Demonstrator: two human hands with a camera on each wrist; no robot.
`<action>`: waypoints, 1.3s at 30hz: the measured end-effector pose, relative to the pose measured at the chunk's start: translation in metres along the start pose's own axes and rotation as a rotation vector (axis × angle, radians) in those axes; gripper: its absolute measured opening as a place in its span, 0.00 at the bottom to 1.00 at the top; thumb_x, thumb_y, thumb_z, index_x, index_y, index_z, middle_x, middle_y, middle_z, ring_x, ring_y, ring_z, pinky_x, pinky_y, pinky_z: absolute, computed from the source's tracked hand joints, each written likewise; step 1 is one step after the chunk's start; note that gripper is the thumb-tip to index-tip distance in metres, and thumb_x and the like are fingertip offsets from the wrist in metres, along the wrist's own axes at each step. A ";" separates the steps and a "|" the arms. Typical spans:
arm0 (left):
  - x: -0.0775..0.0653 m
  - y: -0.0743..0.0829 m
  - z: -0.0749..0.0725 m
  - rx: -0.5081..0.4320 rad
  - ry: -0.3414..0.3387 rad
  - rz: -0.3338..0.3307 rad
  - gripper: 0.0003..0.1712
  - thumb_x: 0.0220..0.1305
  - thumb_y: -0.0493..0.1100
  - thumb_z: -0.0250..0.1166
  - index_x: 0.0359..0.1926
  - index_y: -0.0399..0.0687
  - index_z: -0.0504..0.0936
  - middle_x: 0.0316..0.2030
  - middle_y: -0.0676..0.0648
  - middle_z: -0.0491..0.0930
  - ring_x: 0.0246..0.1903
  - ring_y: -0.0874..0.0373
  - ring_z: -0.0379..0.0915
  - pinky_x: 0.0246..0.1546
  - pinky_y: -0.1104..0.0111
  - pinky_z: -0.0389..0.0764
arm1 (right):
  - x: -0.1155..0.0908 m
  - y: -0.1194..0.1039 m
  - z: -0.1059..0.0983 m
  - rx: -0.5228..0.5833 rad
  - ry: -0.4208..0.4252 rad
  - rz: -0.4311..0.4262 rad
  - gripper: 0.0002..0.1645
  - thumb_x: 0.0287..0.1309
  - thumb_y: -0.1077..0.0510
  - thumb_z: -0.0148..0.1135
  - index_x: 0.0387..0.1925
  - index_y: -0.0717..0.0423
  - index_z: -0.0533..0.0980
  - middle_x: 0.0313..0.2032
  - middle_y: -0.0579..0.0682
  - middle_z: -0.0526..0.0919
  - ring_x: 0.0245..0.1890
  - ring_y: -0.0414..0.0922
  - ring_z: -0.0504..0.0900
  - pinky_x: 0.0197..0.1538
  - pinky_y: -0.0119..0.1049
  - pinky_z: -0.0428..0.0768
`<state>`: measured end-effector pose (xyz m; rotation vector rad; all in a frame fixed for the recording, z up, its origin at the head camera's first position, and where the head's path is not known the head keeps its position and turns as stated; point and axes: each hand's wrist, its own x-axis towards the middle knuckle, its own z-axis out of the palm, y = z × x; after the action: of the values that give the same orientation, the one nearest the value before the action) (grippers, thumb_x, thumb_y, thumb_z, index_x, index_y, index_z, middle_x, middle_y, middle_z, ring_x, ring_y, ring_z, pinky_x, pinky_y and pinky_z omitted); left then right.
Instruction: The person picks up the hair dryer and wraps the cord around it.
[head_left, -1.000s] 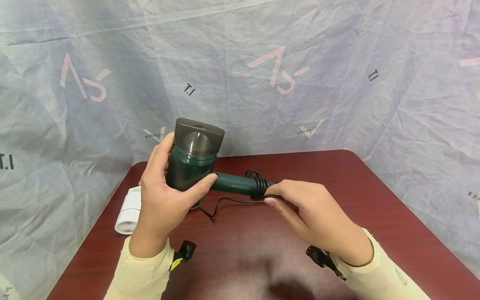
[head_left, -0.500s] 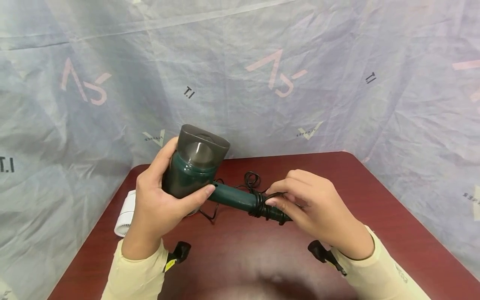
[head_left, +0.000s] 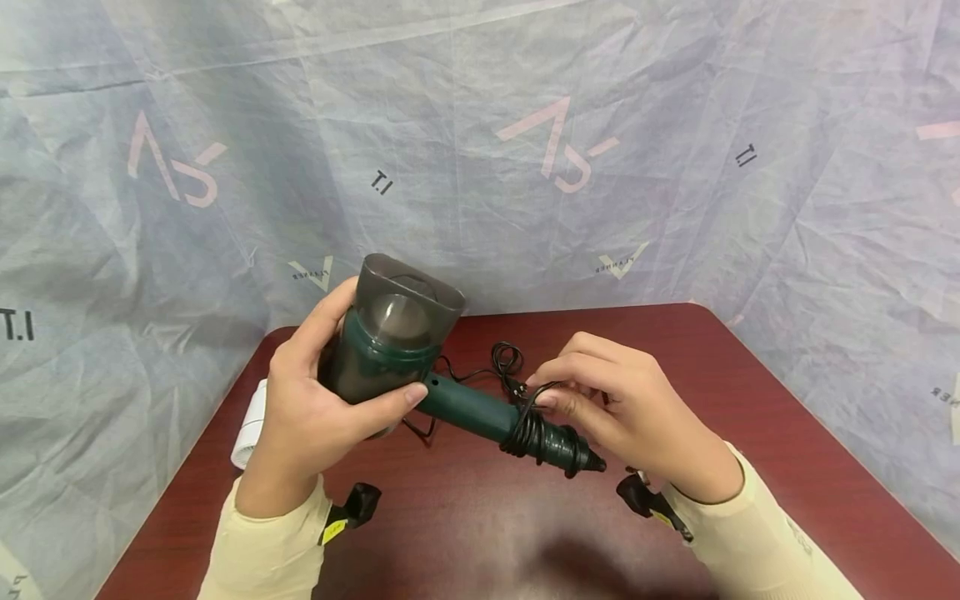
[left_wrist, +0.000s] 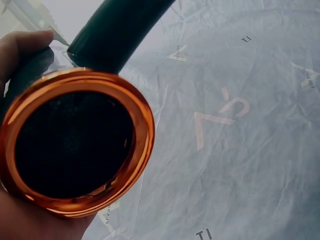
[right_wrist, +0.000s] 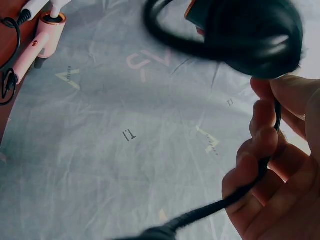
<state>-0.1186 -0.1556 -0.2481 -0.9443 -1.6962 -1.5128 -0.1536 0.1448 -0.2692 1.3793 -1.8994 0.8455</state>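
Observation:
My left hand (head_left: pixel 311 412) grips the barrel of a dark green hair dryer (head_left: pixel 468 407), held tilted above the table. Its smoky flat nozzle (head_left: pixel 411 302) points up. In the left wrist view, a copper ring (left_wrist: pixel 143 125) rims the dryer's dark rear end. A black cord (head_left: pixel 527 432) is wound in several turns around the handle, whose tip slopes down to the right. My right hand (head_left: pixel 618 400) pinches a length of this cord just above the handle; in the right wrist view the cord (right_wrist: pixel 235 196) runs across the fingers.
A white hair dryer (head_left: pixel 250 429) lies at the table's left, partly behind my left hand. The right wrist view shows a pink hair dryer (right_wrist: pixel 50 37) too. Black cord with a plug (head_left: pixel 517 388) shows behind the handle. The red-brown table (head_left: pixel 465 517) meets grey cloth (head_left: pixel 480 208).
The dryer's handle has swung downward at its right end, baring its tip. My right hand has moved from the handle's end to above it, pulling a strand of cord up.

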 end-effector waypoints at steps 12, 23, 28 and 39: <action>-0.006 -0.017 -0.010 -0.116 0.012 -0.023 0.55 0.30 0.20 0.79 0.68 0.30 0.73 0.43 0.40 0.87 0.39 0.52 0.84 0.43 0.67 0.83 | -0.003 0.008 0.002 0.116 -0.064 -0.009 0.15 0.61 0.64 0.71 0.48 0.45 0.84 0.38 0.39 0.82 0.34 0.31 0.74 0.35 0.21 0.73; -0.006 -0.018 -0.005 -0.269 0.092 0.005 0.53 0.33 0.17 0.72 0.68 0.26 0.69 0.48 0.36 0.84 0.45 0.48 0.84 0.47 0.65 0.85 | -0.007 0.013 0.013 0.195 -0.119 0.051 0.15 0.70 0.67 0.59 0.50 0.47 0.82 0.36 0.37 0.81 0.32 0.32 0.76 0.36 0.23 0.76; -0.005 -0.017 -0.001 -0.269 0.125 0.020 0.51 0.35 0.18 0.71 0.68 0.27 0.69 0.50 0.36 0.83 0.46 0.48 0.83 0.49 0.65 0.85 | -0.007 0.010 0.015 0.238 -0.142 0.112 0.15 0.72 0.67 0.57 0.50 0.46 0.81 0.36 0.38 0.84 0.28 0.30 0.80 0.34 0.25 0.80; -0.002 -0.014 0.006 -0.286 0.190 0.013 0.47 0.42 0.20 0.70 0.69 0.28 0.69 0.51 0.35 0.81 0.46 0.46 0.82 0.50 0.62 0.85 | -0.005 0.002 0.019 0.364 -0.174 0.164 0.18 0.69 0.64 0.54 0.57 0.48 0.76 0.31 0.37 0.80 0.28 0.34 0.77 0.31 0.30 0.79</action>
<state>-0.1298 -0.1510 -0.2577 -0.9186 -1.3618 -1.8074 -0.1566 0.1323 -0.2845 1.5665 -2.0854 1.2361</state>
